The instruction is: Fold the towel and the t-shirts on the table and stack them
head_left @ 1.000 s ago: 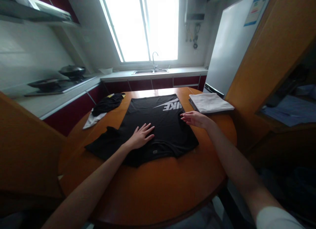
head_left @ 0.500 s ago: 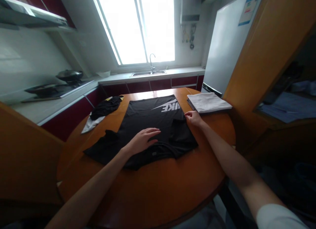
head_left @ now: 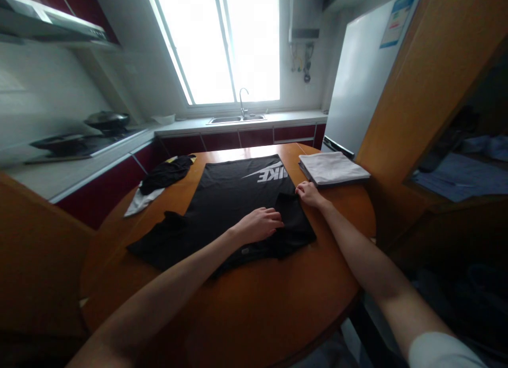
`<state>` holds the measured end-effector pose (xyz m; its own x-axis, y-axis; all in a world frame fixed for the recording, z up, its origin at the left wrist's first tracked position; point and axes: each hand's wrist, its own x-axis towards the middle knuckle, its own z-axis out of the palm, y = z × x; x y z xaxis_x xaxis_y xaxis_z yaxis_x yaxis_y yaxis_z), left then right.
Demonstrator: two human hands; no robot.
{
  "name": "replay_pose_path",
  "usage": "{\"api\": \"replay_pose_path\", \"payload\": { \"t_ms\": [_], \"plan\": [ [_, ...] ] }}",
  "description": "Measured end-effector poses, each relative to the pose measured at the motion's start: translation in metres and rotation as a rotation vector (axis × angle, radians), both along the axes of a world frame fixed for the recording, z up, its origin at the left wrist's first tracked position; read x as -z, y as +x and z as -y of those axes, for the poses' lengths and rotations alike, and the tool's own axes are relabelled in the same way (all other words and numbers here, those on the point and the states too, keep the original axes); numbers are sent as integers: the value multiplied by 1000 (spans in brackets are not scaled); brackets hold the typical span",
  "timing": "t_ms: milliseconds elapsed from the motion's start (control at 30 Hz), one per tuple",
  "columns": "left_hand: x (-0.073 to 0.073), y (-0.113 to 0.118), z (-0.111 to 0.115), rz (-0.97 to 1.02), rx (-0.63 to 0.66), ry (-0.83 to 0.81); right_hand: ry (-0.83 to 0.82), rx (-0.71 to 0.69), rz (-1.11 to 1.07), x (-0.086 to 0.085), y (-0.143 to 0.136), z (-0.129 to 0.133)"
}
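1. The left hand (head_left: 260,224) has just slid over from the middle of the shirt (head_left: 230,193) to its right part; the right hand (head_left: 307,192), loose a second ago, has closed at the right border.
2. By my reading, the work now centres on that one side: the cloth between the hands sits in a fold, while the sleeve (head_left: 154,244) toward the tabletop's left edge lies spread out.
3. The right hand's fingers are drawn together, seemingly pinching the border. The left hand's are half curled over the cloth; I cannot tell whether they grip any.
4. The shirt lies flat mid-tabletop (head_left: 254,315), its collar (head_left: 245,250) toward the near edge, its hem toward the far edge. I take its long axis to run collar to hem, near edge to far, with the print (head_left: 272,174) by the hem's right corner.
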<state>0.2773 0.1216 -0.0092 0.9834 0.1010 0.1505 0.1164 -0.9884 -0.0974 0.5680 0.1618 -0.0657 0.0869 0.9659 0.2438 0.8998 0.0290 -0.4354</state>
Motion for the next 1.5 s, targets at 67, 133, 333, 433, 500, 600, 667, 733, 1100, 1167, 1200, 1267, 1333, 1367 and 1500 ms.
{"api": "replay_pose_path", "payload": {
  "t_ms": [67,133,333,433,500,600,667,733,1100,1167,1200,1267,1333,1367,1500],
  "plan": [
    [1,2,-1,-10,-21,61,-4,14,8,1,2,-1],
    [2,3,-3,-17,-37,95,-5,20,11,2,3,-1],
    [3,-2,-7,26,-116,99,-11,35,18,3,4,-1],
    [3,-5,-9,11,-137,58,-18,46,20,3,4,-1],
    [2,-5,-9,25,-145,4,-22,52,21,4,3,-1],
    [-2,4,-5,110,-148,-86,-27,61,23,3,2,-1],
    [-4,17,2,152,-122,-115,-27,65,25,2,1,0],
    [-2,33,11,159,-80,-102,-25,67,27,1,-1,2],
    [18,89,36,75,126,77,-26,76,40,-3,-4,7],
    [18,87,34,89,132,80,-22,75,36,-3,-4,6],
    [19,85,33,95,131,82,-21,76,34,-3,-4,5],
    [22,84,32,108,128,87,-20,77,31,-3,-3,4],
    [25,85,32,119,138,84,-22,76,28,-3,-3,4],
    [27,86,32,123,145,74,-23,74,26,-3,-3,4],
    [29,86,33,134,168,-47,-26,65,22,-5,-3,6]
  ]
}}
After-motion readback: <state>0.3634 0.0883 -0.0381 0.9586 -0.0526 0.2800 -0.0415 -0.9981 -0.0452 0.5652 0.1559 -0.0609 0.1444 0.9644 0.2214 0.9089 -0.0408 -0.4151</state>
